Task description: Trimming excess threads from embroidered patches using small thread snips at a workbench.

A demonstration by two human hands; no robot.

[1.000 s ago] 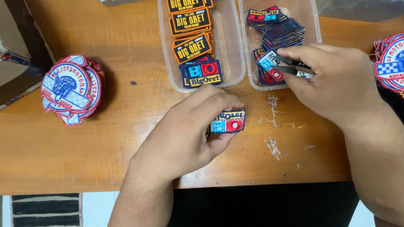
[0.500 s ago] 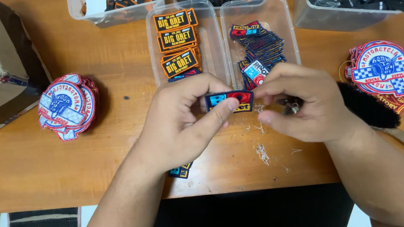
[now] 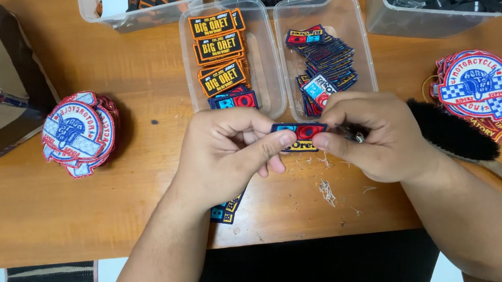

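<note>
Since a second ago my right hand (image 3: 380,135) has come out of the right-hand tub (image 3: 351,16) and my left hand (image 3: 228,151) has lifted off the counter (image 3: 140,66); both now meet over the middle of it, in front of the two tubs. The patch (image 3: 299,135) that my left hand was pressing down by itself is now held up between the two hands. Half a second ago they were already joined on it, and the grip has barely changed.

The patch is a small rectangle with a dark border, a blue block at the left, a red block at the right and a strip of orange lettering along its lower edge. It sits level, face up, just above the counter. My left thumb and forefinger pinch its left end, the other left fingers (image 3: 276,164) curled under; my right thumb and forefinger pinch its right end. A small metal tool (image 3: 356,135) is tucked in my right hand behind the patch; I cannot tell what kind.

Below my left wrist another patch (image 3: 227,210) lies on the counter, partly covered. Loose thread scraps (image 3: 326,190) are scattered under my hands. The left tub (image 3: 269,69) holds orange-and-black patches, the right one dark stacked patches. A black brush (image 3: 454,135) lies just beside my right hand, and round patches are piled at the left (image 3: 76,132) and at the right (image 3: 480,86).
</note>
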